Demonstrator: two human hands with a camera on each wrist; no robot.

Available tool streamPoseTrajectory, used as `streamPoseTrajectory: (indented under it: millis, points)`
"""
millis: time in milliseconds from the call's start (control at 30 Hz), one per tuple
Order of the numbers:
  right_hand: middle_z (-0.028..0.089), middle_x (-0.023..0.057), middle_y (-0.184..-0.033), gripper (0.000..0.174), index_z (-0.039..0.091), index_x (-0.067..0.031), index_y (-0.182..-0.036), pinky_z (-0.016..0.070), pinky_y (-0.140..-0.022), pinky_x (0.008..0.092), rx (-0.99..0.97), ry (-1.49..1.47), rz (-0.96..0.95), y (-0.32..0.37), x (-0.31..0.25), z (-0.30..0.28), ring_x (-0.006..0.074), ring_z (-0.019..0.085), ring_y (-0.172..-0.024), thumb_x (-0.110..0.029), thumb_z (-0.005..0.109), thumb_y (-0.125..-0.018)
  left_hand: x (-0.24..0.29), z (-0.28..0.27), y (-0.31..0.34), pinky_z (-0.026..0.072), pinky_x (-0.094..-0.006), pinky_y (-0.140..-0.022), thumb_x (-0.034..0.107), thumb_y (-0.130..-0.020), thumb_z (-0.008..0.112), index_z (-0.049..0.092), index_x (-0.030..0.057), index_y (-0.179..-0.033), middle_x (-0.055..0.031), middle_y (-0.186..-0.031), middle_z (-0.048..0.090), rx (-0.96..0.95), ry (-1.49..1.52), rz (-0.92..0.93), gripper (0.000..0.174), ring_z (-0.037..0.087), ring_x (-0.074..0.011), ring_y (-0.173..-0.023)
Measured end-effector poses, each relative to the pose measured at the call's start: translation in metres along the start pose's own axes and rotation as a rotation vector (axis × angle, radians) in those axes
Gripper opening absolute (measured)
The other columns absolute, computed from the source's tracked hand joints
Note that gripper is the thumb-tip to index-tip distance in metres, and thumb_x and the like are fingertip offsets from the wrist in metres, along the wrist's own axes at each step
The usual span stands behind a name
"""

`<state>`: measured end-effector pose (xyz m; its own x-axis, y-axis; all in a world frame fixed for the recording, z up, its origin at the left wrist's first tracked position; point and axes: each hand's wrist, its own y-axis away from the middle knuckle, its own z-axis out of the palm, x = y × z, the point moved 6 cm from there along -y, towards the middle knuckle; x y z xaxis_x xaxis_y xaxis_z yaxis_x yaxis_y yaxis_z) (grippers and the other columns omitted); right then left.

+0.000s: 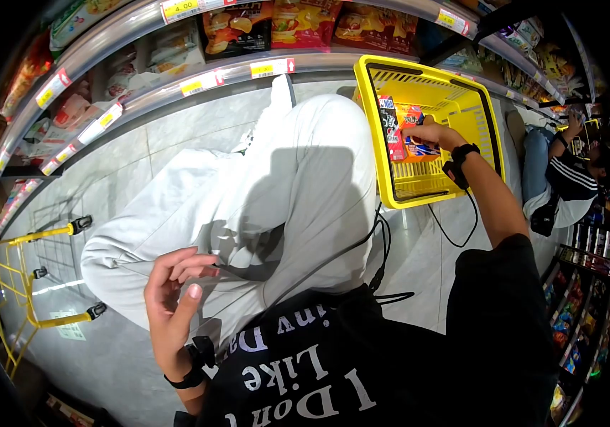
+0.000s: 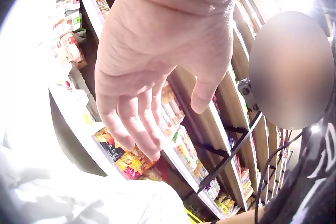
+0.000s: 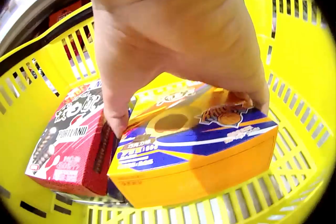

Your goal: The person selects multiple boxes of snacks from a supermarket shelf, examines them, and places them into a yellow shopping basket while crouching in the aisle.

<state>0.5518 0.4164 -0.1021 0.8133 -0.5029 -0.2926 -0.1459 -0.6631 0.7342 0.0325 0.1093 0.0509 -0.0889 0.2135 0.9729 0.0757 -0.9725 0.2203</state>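
Note:
My right hand [image 1: 433, 134] reaches down into a yellow shopping basket [image 1: 472, 121] in the head view. It grips an orange and blue snack box [image 3: 194, 145], thumb at one side and fingers over the far side, as the right wrist view shows. Left of that box in the basket lies a red and black snack box [image 3: 73, 140] with "PORTLAND" printed on it. My left hand [image 1: 176, 285] hovers over my lap with loosely bent fingers and holds nothing. In the left wrist view, the left hand [image 2: 163, 56] overlaps the shelves behind it.
Shelves of bagged snacks [image 1: 305, 27] with price tags run along the front. A yellow wheeled cart frame [image 1: 23, 285] stands at the left. Another person [image 1: 561, 171] in a black striped top is low down at the right. A black cable [image 1: 319, 256] crosses my lap.

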Motion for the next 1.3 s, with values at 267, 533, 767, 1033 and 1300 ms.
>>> streamPoseTrajectory:
  millis: [267,533,767,1033,1300]
  points:
    - [0.065,0.0018,-0.065,0.025,0.068,-0.0026,-0.082,0.0399,-0.048,0.0251,-0.168,-0.019,-0.146,-0.006,-0.006,0.013,0.0079,0.054,-0.052,-0.027,0.072,-0.085,-0.002,0.001,-0.005,0.0495,-0.0388,-0.098,0.014,-0.093,0.067,0.054,-0.0050,-0.130,-0.0194,-0.118,0.071,-0.031,-0.010,-0.016,0.044,0.069,-0.0256,-0.103]
    - [0.073,0.0077,-0.088,0.032,0.066,-0.0043,-0.113,0.0488,-0.057,0.0281,-0.072,-0.018,-0.218,-0.018,-0.005,0.006,0.0136,0.066,-0.071,-0.024,0.070,-0.089,-0.005,-0.001,-0.001,0.0493,-0.0379,-0.099,0.009,-0.094,0.065,0.054,-0.0048,-0.132,-0.0175,-0.119,0.071,-0.037,0.001,-0.023,0.042,0.069,-0.0244,-0.104]
    - [0.070,0.0159,-0.112,0.049,0.063,0.0015,-0.126,0.0525,-0.073,0.0404,0.203,0.468,-0.380,-0.036,-0.018,-0.066,0.0252,0.066,-0.090,-0.034,0.068,-0.093,-0.003,-0.014,0.008,0.0502,-0.0336,-0.097,-0.002,-0.092,0.062,0.056,-0.0053,-0.129,-0.0155,-0.118,0.072,-0.012,0.043,-0.024,0.037,0.068,-0.0206,-0.105]
    - [0.076,0.0133,-0.091,0.021,0.070,0.0018,-0.107,0.0564,-0.074,0.0325,0.720,0.103,-0.922,0.209,-0.204,-0.117,0.0205,0.073,-0.080,-0.014,0.069,-0.093,-0.013,-0.040,0.025,0.0507,-0.0319,-0.097,-0.002,-0.094,0.063,0.056,-0.0062,-0.128,-0.0168,-0.116,0.073,0.049,0.172,-0.011,0.035,0.069,-0.0197,-0.104]
    - [0.069,0.0100,-0.115,0.033,0.061,-0.0002,-0.121,0.0529,-0.086,0.0303,1.059,0.070,-1.595,0.392,-0.363,-0.134,0.0176,0.067,-0.099,-0.011,0.070,-0.092,-0.020,-0.073,0.048,0.0543,-0.0362,-0.093,0.009,-0.099,0.064,0.054,-0.0072,-0.124,-0.0200,-0.112,0.071,0.130,0.304,0.133,0.031,0.071,-0.0251,-0.101]
